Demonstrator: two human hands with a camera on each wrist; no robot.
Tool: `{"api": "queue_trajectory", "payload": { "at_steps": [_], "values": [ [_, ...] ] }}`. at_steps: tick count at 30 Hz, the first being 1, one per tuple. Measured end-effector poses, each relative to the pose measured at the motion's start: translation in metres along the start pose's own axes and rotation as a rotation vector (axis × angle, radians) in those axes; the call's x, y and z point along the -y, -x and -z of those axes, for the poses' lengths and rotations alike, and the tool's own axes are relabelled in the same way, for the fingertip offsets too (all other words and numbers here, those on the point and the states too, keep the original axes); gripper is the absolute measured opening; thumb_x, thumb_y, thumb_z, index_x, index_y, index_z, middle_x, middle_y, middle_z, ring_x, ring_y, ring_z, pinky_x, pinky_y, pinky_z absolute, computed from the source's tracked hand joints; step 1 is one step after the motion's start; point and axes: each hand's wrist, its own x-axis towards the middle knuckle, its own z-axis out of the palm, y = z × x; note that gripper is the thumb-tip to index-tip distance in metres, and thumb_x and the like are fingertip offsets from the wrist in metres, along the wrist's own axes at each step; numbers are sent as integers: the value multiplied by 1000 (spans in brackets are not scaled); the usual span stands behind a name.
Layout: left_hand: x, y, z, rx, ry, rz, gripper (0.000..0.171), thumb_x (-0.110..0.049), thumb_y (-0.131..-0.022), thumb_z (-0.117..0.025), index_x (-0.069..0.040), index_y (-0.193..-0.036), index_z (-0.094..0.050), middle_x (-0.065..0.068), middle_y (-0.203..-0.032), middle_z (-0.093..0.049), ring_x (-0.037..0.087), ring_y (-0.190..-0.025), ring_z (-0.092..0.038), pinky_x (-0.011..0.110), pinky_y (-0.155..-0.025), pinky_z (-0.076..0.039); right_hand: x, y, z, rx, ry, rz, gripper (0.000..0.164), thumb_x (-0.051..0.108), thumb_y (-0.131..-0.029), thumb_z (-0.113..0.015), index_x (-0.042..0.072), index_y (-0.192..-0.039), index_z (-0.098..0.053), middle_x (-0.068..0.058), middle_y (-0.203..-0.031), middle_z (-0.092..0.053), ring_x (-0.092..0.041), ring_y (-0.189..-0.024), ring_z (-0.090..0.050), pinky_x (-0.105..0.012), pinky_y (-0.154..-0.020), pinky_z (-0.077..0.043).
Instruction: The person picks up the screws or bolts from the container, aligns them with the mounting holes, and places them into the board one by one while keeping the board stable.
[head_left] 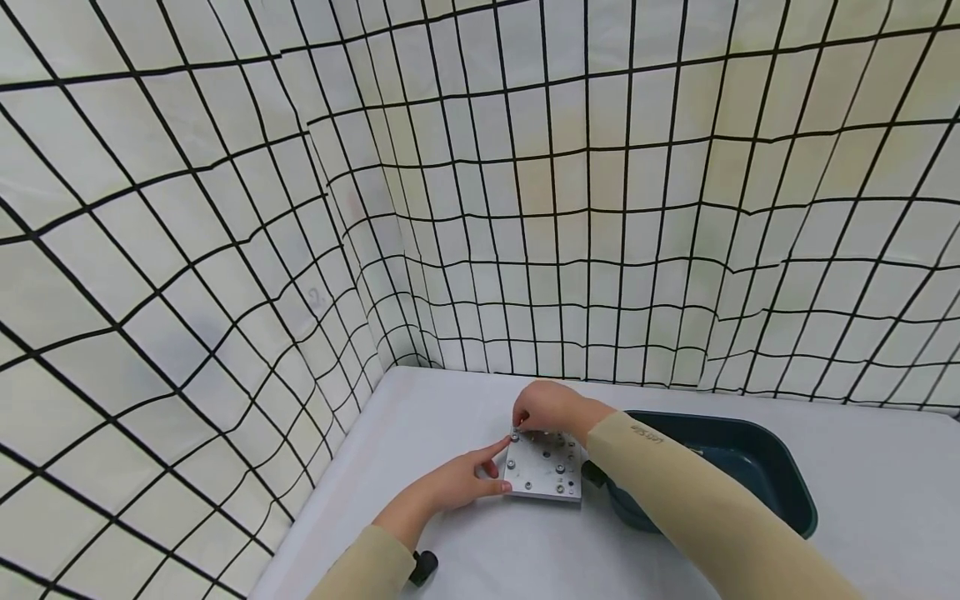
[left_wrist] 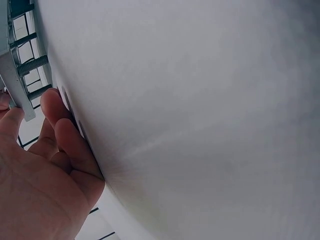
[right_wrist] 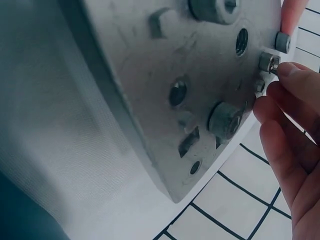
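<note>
Bolts (right_wrist: 225,121) are set in a flat, gray metal plate (head_left: 536,468), and holes (right_wrist: 178,93) can be seen between them. The plate is placed on a white table (head_left: 480,550), and screw ends (left_wrist: 35,65) are poked out beneath it. By the left side of the plate, the left hand (head_left: 456,483) is placed. Its thumb and pointing finger are spread wide apart, and the plate's edge is touched by both tips. Its other fingers are bent and tucked low, next to the plate. At the far left corner of the plate, a small bolt (right_wrist: 268,61) is pinched by the right hand (head_left: 551,406). Its thumb and first finger are brought nearly together there; how deep the bolt sits in the plate cannot be told. Just right of the plate, a dark green tray (head_left: 797,479) is set, and part of it is covered by the right sleeve (head_left: 697,508). Behind the plate, a white wall (head_left: 480,208) is crossed by black lines (head_left: 587,150), straight ones and bent ones.
</note>
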Motion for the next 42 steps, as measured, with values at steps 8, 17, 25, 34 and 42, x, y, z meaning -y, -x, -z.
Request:
{"api": "queue_trajectory", "payload": {
  "at_steps": [8,17,25,34,42],
  "values": [
    [0,-1,-1,2,5,5,80,-48,-87,-73,-34,-155,-34,-6,-104,-55,15,-75,-52,35,-71,-42,0,0,-1,23,22,8,11,16,-93,-72,24,-95,-78,13,-89,-65,-7,-80,-55,-28,-80,-49],
    [-3,-6,-5,7,9,-4,80,-48,-87,-74,-34,-155,-35,-5,-104,-56,16,-75,-52,35,-70,-43,-10,14,9,-2,-41,-3,11,20,-92,-73,25,-99,-78,13,-93,-67,-5,-84,-58,-30,-81,-49],
    [0,-6,-3,-3,-16,10,81,-50,-86,-74,-33,-155,-34,-5,-103,-55,15,-75,-51,34,-69,-42,-17,32,22,-38,-136,0,16,21,-91,-73,19,-107,-78,14,-91,-68,-6,-84,-59,-29,-78,-50],
    [-1,-8,0,4,-13,2,83,-51,-86,-73,-32,-156,-34,-2,-106,-55,17,-77,-52,35,-70,-42,-40,73,36,-92,-148,-5,17,22,-91,-73,23,-108,-78,15,-91,-67,-5,-82,-60,-28,-71,-50],
    [1,-8,-2,-2,-9,7,85,-51,-85,-74,-30,-156,-33,-1,-108,-55,17,-76,-51,34,-68,-42,-89,118,34,-125,-164,-9,17,23,-92,-73,23,-108,-78,14,-96,-70,-3,-87,-63,-29,-77,-52]
  ]
}}
